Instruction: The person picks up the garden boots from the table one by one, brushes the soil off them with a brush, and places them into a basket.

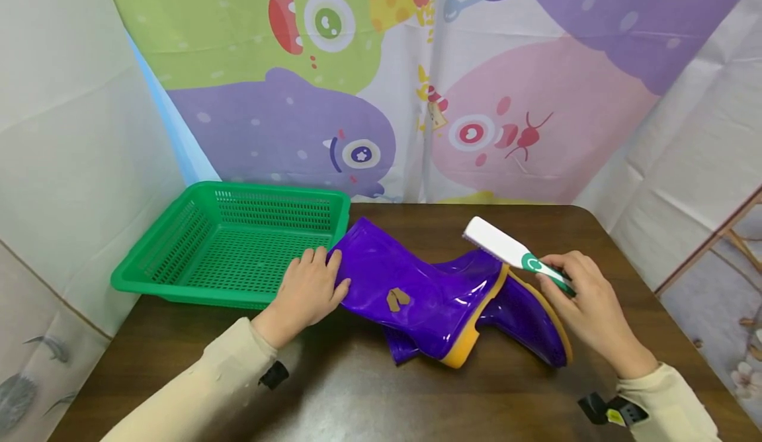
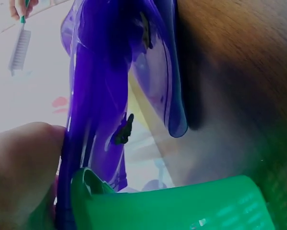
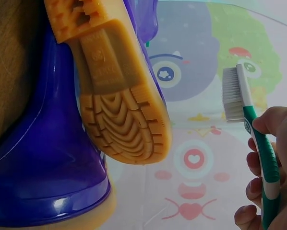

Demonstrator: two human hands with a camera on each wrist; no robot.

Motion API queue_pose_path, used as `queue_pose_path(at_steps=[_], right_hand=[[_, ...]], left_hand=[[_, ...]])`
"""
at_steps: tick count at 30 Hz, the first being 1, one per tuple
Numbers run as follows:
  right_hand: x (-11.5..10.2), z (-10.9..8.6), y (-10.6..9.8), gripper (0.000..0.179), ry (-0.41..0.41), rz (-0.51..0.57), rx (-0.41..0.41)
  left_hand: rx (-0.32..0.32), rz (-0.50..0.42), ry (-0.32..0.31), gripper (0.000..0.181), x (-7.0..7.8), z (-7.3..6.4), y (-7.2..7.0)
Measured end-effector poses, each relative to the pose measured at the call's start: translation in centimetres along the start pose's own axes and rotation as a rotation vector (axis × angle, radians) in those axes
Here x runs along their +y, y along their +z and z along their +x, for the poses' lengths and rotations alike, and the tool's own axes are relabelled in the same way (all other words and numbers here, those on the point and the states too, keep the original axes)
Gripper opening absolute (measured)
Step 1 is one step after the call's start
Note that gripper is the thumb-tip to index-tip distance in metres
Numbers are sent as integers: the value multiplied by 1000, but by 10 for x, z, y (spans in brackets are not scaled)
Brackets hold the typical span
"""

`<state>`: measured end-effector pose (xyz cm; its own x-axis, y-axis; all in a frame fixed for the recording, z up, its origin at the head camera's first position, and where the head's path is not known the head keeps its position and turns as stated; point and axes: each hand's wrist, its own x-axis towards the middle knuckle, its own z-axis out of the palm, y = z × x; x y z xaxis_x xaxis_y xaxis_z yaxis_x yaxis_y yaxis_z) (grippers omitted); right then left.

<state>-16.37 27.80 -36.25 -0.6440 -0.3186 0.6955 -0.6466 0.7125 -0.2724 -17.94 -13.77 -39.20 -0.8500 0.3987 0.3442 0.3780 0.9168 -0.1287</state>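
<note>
Two purple rubber boots with yellow-orange soles lie on the table, the upper boot (image 1: pixel 411 270) crossing over the lower boot (image 1: pixel 524 323). Brown patches (image 1: pixel 393 302) show on the upper boot's shaft. My left hand (image 1: pixel 309 286) grips that boot by its top edge, fingers over the shaft; in the left wrist view the thumb (image 2: pixel 26 163) presses against the purple wall. On the right, my right hand (image 1: pixel 586 296) holds a scrubbing brush (image 1: pixel 500 240) by its green and white handle. Its white bristles (image 3: pixel 232 93) are apart from the sole (image 3: pixel 119 120) in the right wrist view.
A green plastic basket (image 1: pixel 238 296) with slotted walls stands at the left, close beside my left hand and the boot's top. Behind the brown wooden table (image 1: pixel 357 396) hangs a cloth (image 1: pixel 417 51) printed with cartoon creatures. Pale sheets flank both sides.
</note>
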Motion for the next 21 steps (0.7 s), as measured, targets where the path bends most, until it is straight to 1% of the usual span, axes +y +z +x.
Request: queue_pose_path(at_steps=[5, 7, 8, 9, 10, 12, 14, 16, 18, 21], right_hand=[[1, -1, -1, 31, 4, -3, -3], [2, -1, -1, 31, 5, -5, -5], [2, -1, -1, 31, 6, -5, -6], [2, -1, -2, 32, 7, -6, -6], [2, -1, -2, 32, 7, -6, -5], [2, -1, -3, 32, 5, -6, -3], [2, -1, -3, 31, 0, -5, -2], [2, -1, -3, 31, -4, -3, -1], [2, -1, -4, 31, -5, -2, -2], [1, -1, -5, 32, -6, -4, -13]], left_hand=[[69, 5, 30, 61, 1, 5, 0], [76, -43, 39, 62, -1, 8, -1], [57, -90, 38, 62, -2, 10, -3], [34, -151, 39, 61, -3, 12, -5], [-3, -229, 35, 61, -5, 14, -7], [-96, -402, 7, 59, -10, 18, -14], [-191, -554, -25, 58, -16, 23, -20], [-270, -689, -65, 59, -22, 27, -24], [-344, -849, -115, 58, -27, 32, -27], [-428, -1085, -182, 57, -34, 36, -28]])
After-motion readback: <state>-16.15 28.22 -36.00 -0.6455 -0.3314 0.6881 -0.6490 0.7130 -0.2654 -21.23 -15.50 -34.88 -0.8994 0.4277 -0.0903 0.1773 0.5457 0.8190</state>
